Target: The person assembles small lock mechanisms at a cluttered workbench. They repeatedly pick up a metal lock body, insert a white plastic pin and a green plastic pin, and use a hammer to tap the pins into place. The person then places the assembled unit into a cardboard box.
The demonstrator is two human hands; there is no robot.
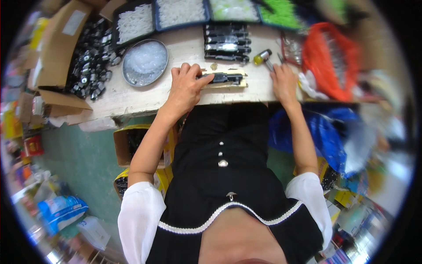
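Note:
My left hand (185,86) is closed on the near end of a slim black casing (226,78). The casing lies lengthwise in a pale block-like holder (237,85) by the table's front edge, and my thumb presses along it. To the right, my right hand (285,83) rests low on the table, its fingers curled together. A short tool with a yellow end (262,57) lies just beyond them, its grey shaft running toward the fingertips. Whether those fingers grip anything is hidden. Behind the holder, several black casings (226,46) lie in a stacked row.
Left of my hand stands a round metal dish (145,81) of translucent pieces. Dark metal-tipped parts (94,66) spill from a cardboard box (57,48). Trays (182,22) of white and green parts line the back. A red plastic bag (351,57) sits right of my right hand.

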